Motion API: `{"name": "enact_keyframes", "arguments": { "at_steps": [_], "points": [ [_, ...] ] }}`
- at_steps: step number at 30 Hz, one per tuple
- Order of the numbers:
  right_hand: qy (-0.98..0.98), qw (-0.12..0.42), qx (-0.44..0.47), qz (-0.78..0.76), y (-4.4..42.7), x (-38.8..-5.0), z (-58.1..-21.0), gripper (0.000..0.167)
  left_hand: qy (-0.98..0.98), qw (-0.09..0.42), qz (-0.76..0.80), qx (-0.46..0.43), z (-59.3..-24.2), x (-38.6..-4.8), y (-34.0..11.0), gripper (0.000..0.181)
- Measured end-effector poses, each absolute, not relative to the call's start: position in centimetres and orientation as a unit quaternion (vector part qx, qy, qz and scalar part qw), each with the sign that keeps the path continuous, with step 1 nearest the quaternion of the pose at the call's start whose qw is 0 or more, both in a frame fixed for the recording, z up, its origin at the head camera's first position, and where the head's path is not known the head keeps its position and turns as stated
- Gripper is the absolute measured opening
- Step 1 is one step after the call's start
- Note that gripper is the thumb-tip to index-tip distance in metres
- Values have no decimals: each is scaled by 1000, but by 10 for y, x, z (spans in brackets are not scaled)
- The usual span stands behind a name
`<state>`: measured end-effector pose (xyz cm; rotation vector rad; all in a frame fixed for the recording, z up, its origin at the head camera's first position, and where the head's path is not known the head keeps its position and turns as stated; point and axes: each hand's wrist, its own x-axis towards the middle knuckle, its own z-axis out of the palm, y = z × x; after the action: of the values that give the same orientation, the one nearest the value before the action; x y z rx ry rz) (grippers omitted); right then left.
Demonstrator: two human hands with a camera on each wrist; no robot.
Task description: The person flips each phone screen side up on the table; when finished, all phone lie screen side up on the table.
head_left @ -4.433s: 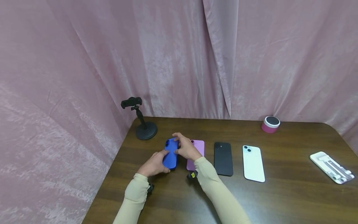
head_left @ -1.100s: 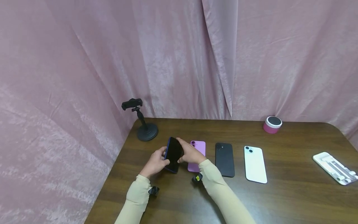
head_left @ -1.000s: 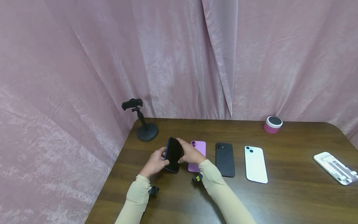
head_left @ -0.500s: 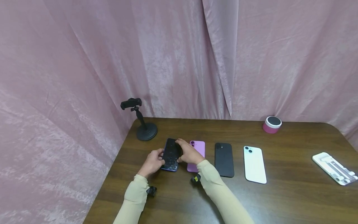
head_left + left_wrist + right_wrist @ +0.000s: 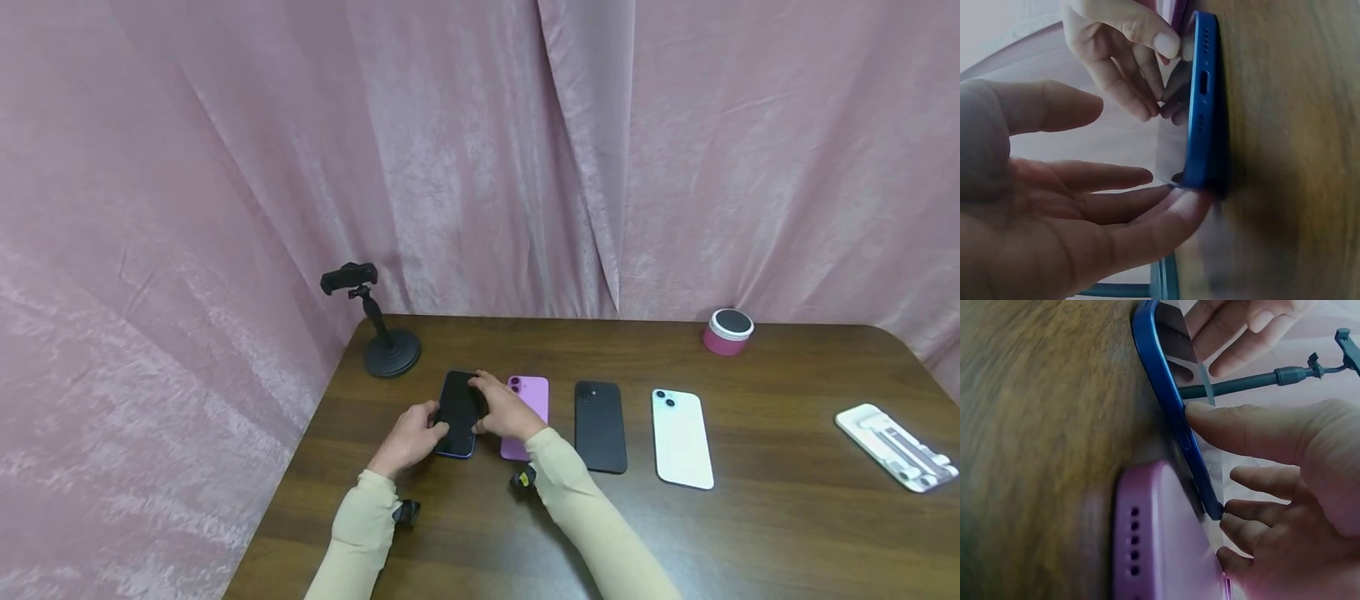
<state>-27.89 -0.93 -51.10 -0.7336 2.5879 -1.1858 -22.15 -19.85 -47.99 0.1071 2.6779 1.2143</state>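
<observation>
A blue phone (image 5: 456, 412) lies screen up at the left of the table, its dark glass showing; its port end (image 5: 1204, 81) faces the left wrist camera. My left hand (image 5: 408, 439) is at its left side. Its lowest fingers (image 5: 1191, 209) touch the phone's corner, while the thumb stands apart above the screen. My right hand (image 5: 507, 410) is on the opposite side, with its thumb (image 5: 1210, 419) against the long edge and straight fingertips by the far corner. Partly behind that hand, a pink-purple phone (image 5: 536, 392) lies back up.
Farther right lie a black phone (image 5: 600, 427) and a white phone (image 5: 681, 439), backs up. A black phone stand (image 5: 392, 352) rises at the back left. A pink jar (image 5: 724, 340) with a grey-topped lid sits at the back edge. A white patterned phone-shaped item (image 5: 896, 447) lies far right.
The blue phone has been turned from back up to screen up, passing through a tilted hold, and now lies flat. Most recently, my left thumb has come off it.
</observation>
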Motion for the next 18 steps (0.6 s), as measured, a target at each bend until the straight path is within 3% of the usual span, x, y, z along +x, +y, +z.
{"name": "enact_keyframes", "arguments": {
  "at_steps": [18],
  "points": [
    [874, 103, -253, -402, -10, -280, -509, 77, 915, 117, 384, 44, -472, -215, -191, 59]
  ]
}}
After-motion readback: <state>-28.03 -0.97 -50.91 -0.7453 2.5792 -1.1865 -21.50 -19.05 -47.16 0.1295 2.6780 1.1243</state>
